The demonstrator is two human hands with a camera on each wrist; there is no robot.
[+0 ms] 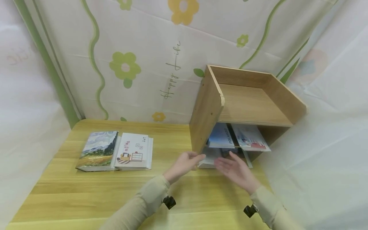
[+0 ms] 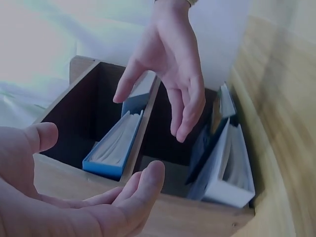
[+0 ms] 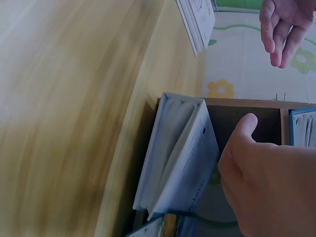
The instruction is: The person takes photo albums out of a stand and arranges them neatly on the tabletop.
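Note:
My left hand is in front of the wooden shelf's left side, thumb and fingers apart and nothing between them. To its right, my right hand reaches toward the lower compartment with fingers extended, also holding nothing. Between the hands a white book lies in that compartment, its page edges facing out in the right wrist view. Above it, a blue book marked POLAROID and a pale book with a red and blue picture lie on the middle board. Something dark behind the right fingers is mostly hidden.
The wooden shelf stands at the table's back right, with a raised-edge top. On the table's left lie a landscape-painting book and a white book with furniture drawings, side by side. A flowered curtain hangs behind the table.

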